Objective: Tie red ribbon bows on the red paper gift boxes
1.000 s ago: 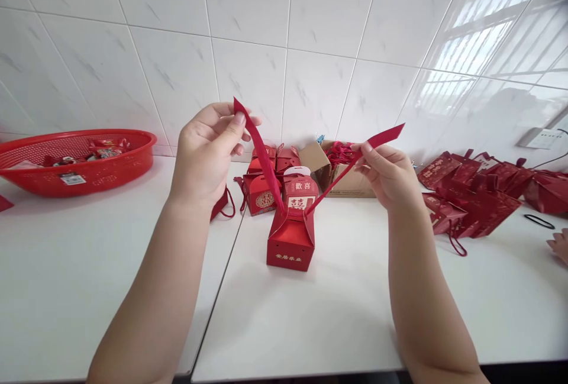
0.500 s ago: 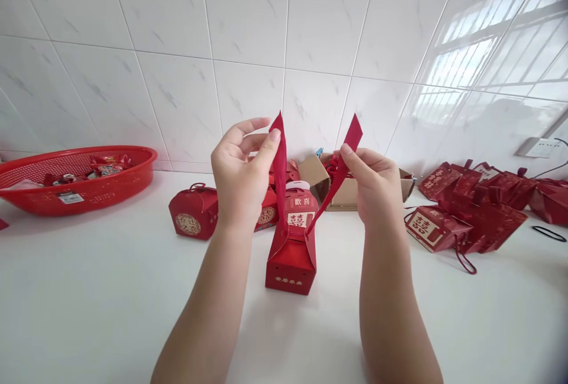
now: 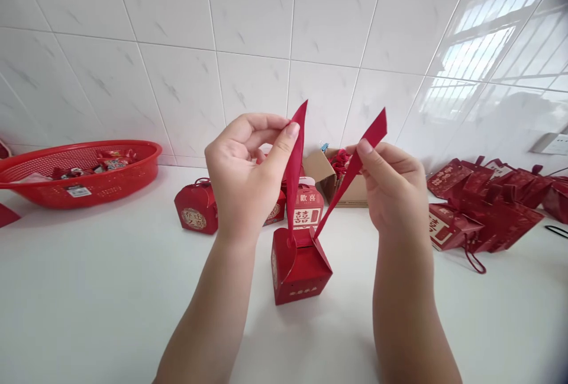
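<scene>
While your left grip pinches one red ribbon end and your right grip another, the red box stands below on the white table, before a glossy tiled wall.

Bright, diffuse daylight evens out the scene. Well above and right of the red box, the glossy tiled wall carries a pale, glaring window reflection. Faint, soft-edged shadows lie on the worktop in front of the box, whose gold lettering is blurred. Far left of it, the red basket looks stretched by wide-angle distortion.
</scene>
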Tool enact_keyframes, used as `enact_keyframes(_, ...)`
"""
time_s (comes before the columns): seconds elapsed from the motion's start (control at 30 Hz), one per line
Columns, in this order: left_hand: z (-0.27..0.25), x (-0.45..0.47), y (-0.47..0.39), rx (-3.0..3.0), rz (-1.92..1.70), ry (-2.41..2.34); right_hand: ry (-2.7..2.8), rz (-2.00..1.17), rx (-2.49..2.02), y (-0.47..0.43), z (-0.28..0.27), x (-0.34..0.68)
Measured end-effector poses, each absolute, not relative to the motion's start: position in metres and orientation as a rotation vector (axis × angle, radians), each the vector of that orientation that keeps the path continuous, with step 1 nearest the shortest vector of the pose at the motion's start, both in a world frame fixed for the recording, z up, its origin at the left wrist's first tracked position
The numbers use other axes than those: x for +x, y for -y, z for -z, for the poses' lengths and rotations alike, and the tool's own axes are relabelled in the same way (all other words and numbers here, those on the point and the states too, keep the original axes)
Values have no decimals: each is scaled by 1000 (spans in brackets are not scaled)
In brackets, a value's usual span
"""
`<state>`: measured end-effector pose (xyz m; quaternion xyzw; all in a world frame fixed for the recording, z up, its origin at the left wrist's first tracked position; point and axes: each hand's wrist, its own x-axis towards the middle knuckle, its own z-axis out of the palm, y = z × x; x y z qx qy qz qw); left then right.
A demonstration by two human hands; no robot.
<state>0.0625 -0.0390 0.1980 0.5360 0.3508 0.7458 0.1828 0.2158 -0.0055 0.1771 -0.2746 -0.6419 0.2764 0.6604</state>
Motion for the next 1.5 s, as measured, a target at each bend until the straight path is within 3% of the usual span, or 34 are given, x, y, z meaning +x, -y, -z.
enact_keyframes(0.37, -198, 65, 39, 1648, -2244, -1083, 1387, -527, -621, 9, -180, 226)
enact_keyframes(0.77, -193, 65, 21, 1508, -2117, -769, 1342, -665, -578, 9, -181, 234)
enact_keyframes(1.5, -192, 58, 13, 1522, -2186, -814, 1410, -848, -580, 4, -179, 235)
